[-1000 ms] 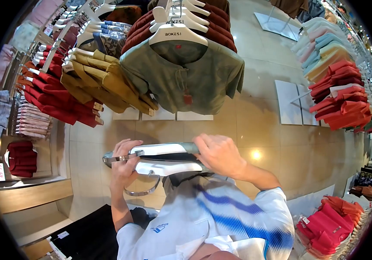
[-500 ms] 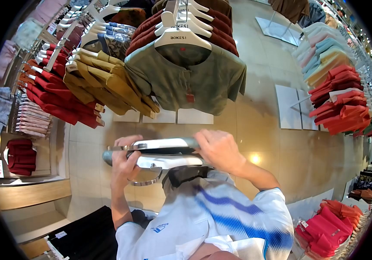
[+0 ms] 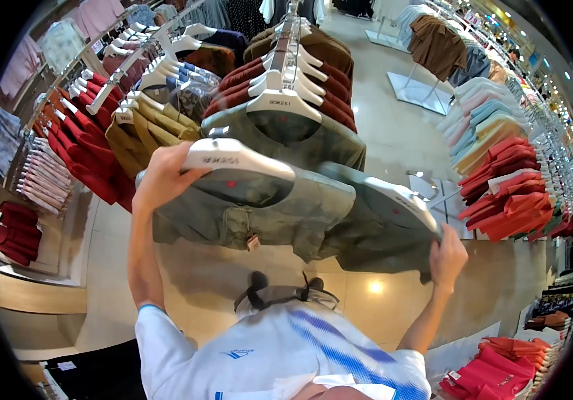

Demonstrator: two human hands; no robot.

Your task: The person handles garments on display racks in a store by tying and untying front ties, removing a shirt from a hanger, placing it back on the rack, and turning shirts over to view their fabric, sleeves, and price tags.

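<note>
My left hand (image 3: 162, 179) is closed on the left end of a white hanger (image 3: 243, 159) that carries a grey-green shirt (image 3: 270, 212). A small tag (image 3: 253, 243) dangles from the front of that shirt. Out to the right, my right hand (image 3: 448, 258) grips the end of a second white hanger (image 3: 403, 196), with another grey-green shirt (image 3: 376, 230) hanging from it. The two shirts overlap near the middle. Just beyond them, a similar grey-green shirt (image 3: 313, 137) hangs at the front of a rack on a white hanger (image 3: 282, 102).
Dark red shirts (image 3: 330, 87) hang behind on the same rack (image 3: 292, 30). Mustard shirts (image 3: 145, 130) and red shirts (image 3: 90, 150) line the left. At the right stands a row of coral-red shirts (image 3: 506, 190). Folded pink clothes (image 3: 490, 370) lie at the lower right.
Both hands have spread apart and moved outward and up, each with one hanger. The two shirts, held close together before, now hang spread out side by side before the rack.
</note>
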